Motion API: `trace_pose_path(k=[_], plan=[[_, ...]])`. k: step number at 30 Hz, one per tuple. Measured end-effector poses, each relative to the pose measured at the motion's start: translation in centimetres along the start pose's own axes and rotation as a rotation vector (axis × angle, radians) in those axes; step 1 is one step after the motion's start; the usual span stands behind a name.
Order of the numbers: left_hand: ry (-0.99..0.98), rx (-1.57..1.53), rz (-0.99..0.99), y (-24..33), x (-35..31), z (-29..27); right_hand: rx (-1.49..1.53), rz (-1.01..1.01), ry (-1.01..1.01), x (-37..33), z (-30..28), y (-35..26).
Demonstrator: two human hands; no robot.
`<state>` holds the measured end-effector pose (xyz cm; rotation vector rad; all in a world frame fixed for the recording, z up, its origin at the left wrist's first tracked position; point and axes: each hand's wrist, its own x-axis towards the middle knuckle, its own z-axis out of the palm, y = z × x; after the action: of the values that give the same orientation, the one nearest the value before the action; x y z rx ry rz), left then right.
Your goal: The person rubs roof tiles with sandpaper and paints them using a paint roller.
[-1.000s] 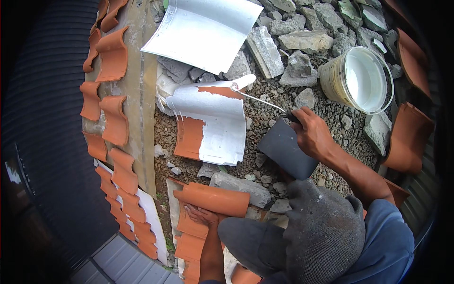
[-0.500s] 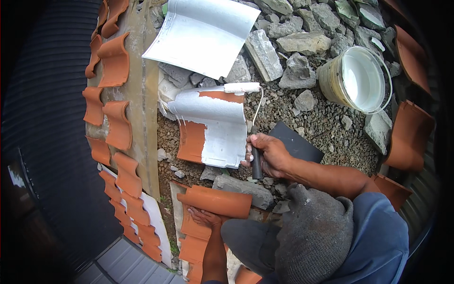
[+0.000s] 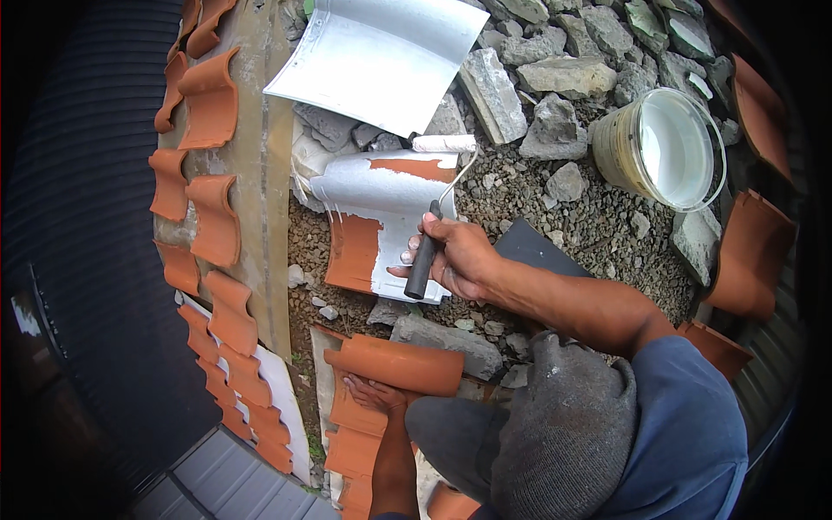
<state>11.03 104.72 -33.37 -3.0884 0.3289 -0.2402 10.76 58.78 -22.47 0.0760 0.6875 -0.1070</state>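
My right hand grips the black handle of a paint roller. Its white sleeve lies along the far edge of a curved clay roof tile. White paint covers much of this tile, with bare orange patches at its near left and far right. My left hand rests with fingers stretched out on an orange tile, against the rounded ridge of another orange tile. Beyond the tile under the roller, a fully white tile lies tilted on the stones.
A clear bucket of white paint stands at the far right on gravel. Broken concrete chunks fill the far side. Beside my right forearm lies a dark flat piece. Rows of orange tiles run down the left and right sides.
My right hand has swung left and slightly away, bringing the roller handle over the painted tile. The roller sleeve stays near the tile's far edge. My left hand has stayed in place.
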Motion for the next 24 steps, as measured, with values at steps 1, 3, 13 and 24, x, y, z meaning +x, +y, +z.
trace_pose_path(k=[1, 3, 13, 24], plan=[[-0.001, -0.009, 0.018, 0.1, -0.1, -0.1, -0.016, 0.002, 0.006, -0.1, 0.4, 0.0], [-0.002, 0.014, 0.018, 0.1, -0.1, -0.4, -0.018, 0.017, -0.023, 0.6, 0.4, 0.7], [-0.006, -0.008, -0.057, 0.1, -0.3, 0.1, 0.010, 0.023, -0.032, 6.3, 3.6, 2.9], [0.002, -0.016, -0.002, 0.0, -0.2, -0.5, -0.016, 0.086, -0.130, 4.4, 1.2, 5.7]])
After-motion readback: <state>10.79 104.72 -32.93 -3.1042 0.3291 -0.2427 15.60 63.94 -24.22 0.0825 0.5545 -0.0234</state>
